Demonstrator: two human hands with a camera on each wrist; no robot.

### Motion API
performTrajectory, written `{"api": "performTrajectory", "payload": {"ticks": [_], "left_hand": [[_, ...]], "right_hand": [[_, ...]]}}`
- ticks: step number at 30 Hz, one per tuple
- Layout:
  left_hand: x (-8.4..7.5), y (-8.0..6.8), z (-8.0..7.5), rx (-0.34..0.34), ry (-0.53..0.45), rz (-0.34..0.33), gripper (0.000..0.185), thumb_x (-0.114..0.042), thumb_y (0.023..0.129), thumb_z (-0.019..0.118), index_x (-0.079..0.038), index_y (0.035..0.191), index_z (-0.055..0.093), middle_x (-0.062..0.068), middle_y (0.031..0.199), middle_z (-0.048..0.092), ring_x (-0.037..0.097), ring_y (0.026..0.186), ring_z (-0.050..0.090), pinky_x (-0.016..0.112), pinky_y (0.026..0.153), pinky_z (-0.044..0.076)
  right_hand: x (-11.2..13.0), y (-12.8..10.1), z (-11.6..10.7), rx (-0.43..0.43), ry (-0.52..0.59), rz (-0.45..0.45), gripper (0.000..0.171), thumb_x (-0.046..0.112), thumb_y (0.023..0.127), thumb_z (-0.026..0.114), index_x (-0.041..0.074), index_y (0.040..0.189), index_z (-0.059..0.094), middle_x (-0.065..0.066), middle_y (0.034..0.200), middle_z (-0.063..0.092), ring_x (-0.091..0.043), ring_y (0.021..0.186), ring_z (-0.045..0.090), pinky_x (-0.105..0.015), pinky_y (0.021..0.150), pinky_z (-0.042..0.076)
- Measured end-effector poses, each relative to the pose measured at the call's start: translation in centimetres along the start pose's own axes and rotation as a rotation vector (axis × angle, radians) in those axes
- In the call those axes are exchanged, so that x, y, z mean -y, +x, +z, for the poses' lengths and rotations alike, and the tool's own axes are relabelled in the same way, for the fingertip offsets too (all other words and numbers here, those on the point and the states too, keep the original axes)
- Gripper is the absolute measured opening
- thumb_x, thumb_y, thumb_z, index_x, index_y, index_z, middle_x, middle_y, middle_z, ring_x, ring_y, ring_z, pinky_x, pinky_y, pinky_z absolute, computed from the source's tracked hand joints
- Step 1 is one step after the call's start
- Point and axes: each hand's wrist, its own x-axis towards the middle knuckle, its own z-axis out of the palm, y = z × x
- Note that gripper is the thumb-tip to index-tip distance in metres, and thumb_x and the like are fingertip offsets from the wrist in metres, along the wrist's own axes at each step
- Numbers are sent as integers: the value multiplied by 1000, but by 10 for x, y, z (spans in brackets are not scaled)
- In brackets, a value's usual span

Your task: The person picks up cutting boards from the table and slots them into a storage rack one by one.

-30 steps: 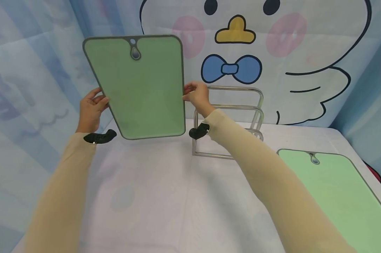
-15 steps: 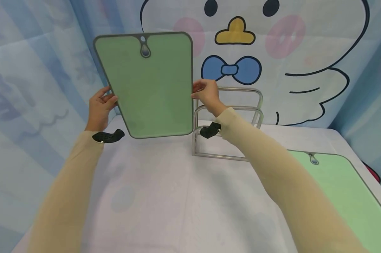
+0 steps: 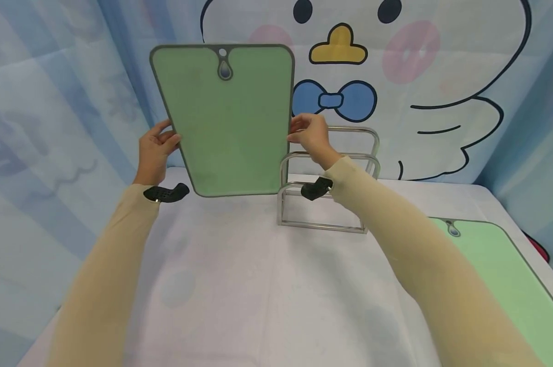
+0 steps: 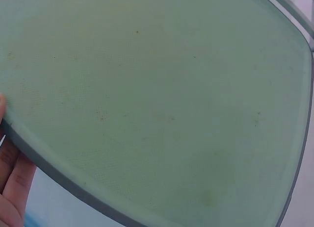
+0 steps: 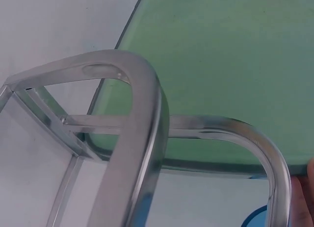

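Note:
I hold a green cutting board (image 3: 228,120) with a grey rim upright above the table, its hanging hole at the top. My left hand (image 3: 156,148) grips its left edge and my right hand (image 3: 309,133) grips its right edge. The board fills the left wrist view (image 4: 162,104), with my fingers (image 4: 12,188) at its lower left edge. A steel wire rack (image 3: 328,176) stands just right of the board, under my right hand. In the right wrist view the rack's loops (image 5: 142,138) cross in front of the board (image 5: 230,65).
A second green cutting board (image 3: 506,285) lies flat at the table's right front. The white table cloth (image 3: 240,285) spreads in front of the rack. A cartoon duck backdrop (image 3: 396,86) and blue curtains close off the back and sides.
Both hands have carried the board to the right and slightly up, so its right edge now stands next to the rack. The flat board has not moved.

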Motion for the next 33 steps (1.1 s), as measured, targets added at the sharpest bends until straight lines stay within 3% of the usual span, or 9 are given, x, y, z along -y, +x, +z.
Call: {"api": "performTrajectory", "payload": {"ticks": [10,17,33], "left_hand": [[-1,7,11,14,29,-3,36,4,86,62,-4,121,61,-5,83,73,6,78,68,16,73,54],[1,7,23,60,33,10,37,2,86,62,-1,123,59,-5,84,73,6,78,68,17,73,53],[10,17,53,87,65,-25,43,3,87,61,4,129,53,-6,83,72,6,79,67,18,74,53]], "right_hand": [[1,-2,-15,-1,-39,-18,32,-14,78,67,-6,108,62,-4,86,60,-14,81,62,-29,82,56],[1,-2,-29,-16,-85,-15,36,-12,78,67,-4,113,62,-2,89,59,-15,84,62,-29,83,56],[-5,-5,-60,-53,-72,-24,32,-13,78,67,-3,108,62,2,82,58,-6,71,61,-27,78,57]]}}
